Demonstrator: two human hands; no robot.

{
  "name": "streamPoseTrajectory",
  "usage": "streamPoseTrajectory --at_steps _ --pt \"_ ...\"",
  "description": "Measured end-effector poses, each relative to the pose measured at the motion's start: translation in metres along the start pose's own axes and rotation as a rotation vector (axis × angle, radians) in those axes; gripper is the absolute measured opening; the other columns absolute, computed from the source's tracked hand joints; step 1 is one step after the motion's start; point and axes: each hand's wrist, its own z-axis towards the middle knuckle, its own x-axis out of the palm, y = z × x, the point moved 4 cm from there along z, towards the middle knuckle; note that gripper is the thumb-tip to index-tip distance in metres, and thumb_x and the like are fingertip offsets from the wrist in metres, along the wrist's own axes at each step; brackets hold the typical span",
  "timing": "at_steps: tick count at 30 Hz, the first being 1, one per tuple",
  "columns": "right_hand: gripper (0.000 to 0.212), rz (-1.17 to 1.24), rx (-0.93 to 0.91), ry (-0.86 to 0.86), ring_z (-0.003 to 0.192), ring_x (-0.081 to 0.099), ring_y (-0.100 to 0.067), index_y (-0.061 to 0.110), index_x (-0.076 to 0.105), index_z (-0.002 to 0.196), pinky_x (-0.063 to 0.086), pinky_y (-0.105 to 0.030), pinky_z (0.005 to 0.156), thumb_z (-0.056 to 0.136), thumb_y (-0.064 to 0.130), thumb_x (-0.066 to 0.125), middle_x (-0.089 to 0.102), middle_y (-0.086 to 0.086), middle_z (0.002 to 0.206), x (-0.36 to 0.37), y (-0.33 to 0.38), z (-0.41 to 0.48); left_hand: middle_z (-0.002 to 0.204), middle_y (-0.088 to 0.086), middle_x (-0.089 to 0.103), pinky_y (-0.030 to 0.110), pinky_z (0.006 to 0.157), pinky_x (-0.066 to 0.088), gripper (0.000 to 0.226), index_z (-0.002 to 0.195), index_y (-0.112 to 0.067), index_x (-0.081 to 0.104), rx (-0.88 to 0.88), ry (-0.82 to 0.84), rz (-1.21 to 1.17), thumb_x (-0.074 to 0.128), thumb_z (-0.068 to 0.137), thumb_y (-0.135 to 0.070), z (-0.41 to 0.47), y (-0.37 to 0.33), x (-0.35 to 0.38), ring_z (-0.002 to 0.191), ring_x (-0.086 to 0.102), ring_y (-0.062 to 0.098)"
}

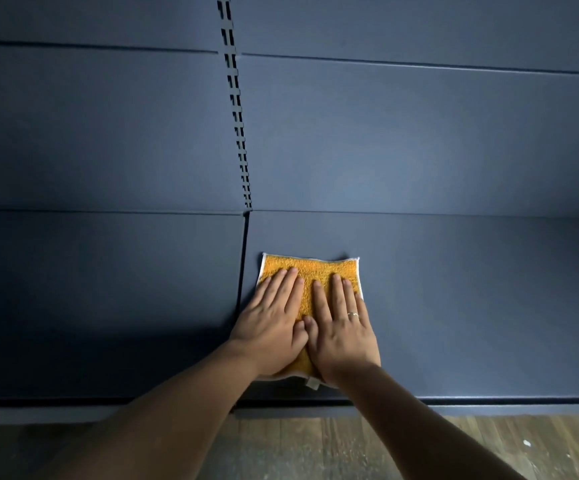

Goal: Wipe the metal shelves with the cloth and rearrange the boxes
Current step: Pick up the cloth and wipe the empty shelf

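Two hands, left hand [272,320] and right hand [341,327], lie flat with straight fingers side by side, pressing one square orange terry cloth [310,271] onto the smooth dark-blue metal shelf [471,306] beneath them.

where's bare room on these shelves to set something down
Right shelf is bare from the cloth rightward, back to the rear panel. Left shelf, across the seam, is bare too. Only crowded spot: the cloth by the seam, under left hand and right hand.
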Motion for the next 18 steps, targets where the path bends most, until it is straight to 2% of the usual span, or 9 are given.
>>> streamPoseTrajectory --at_steps 2,6,8,11,18 --pt "0.079 -0.008 0.017 0.005 0.149 -0.033 -0.027 0.021 -0.023 0.157 -0.018 -0.042 0.121 0.087 0.056 -0.022 -0.032 -0.011 0.163 -0.008 -0.002 0.017 0.167 0.007 -0.021 0.042 0.126 -0.009 0.078 0.159 -0.013 -0.014 0.01 0.002 0.004 -0.003 0.091 -0.049 0.018 0.008 -0.002 0.153 -0.022 0.02" --pt "0.084 -0.018 0.036 0.0 0.151 -0.029 -0.026 0.022 -0.022 0.158 -0.015 -0.042 0.125 0.082 0.058 -0.024 -0.028 -0.01 0.165 -0.014 -0.01 0.057 0.167 0.006 -0.02 0.042 0.126 -0.006 0.071 0.159 -0.013 -0.014 0.013 0.007 0.024 0.01 0.101 -0.046 0.057 0.024 -0.007 0.153 -0.021 0.02" --pt "0.08 -0.031 0.042 0.004 0.153 -0.026 -0.026 0.022 -0.02 0.159 -0.014 -0.042 0.125 0.087 0.059 -0.019 -0.026 -0.01 0.166 -0.016 -0.016 0.078 0.167 0.006 -0.02 0.042 0.126 -0.006 0.07 0.16 -0.013 -0.013 0.012 0.004 0.022 0.015 0.104 -0.045 0.077 0.032 -0.01 0.153 -0.021 0.019" --pt "0.068 -0.051 0.039 0.018 0.153 -0.025 -0.026 0.022 -0.018 0.159 -0.014 -0.041 0.125 0.102 0.055 -0.002 -0.025 -0.01 0.166 -0.022 -0.021 0.106 0.167 0.005 -0.021 0.04 0.126 -0.009 0.07 0.16 -0.014 -0.013 0.019 0.007 0.019 0.016 0.104 -0.044 0.1 0.042 -0.014 0.153 -0.022 0.018" --pt "0.067 -0.056 0.076 0.005 0.155 -0.02 -0.026 0.021 -0.012 0.161 -0.012 -0.042 0.125 0.106 0.052 0.009 -0.02 -0.011 0.168 -0.028 -0.016 0.134 0.168 0.003 -0.017 0.04 0.126 -0.007 0.069 0.161 -0.016 -0.009 0.046 0.004 0.025 0.017 0.104 -0.044 0.125 0.063 -0.018 0.154 -0.018 0.016"
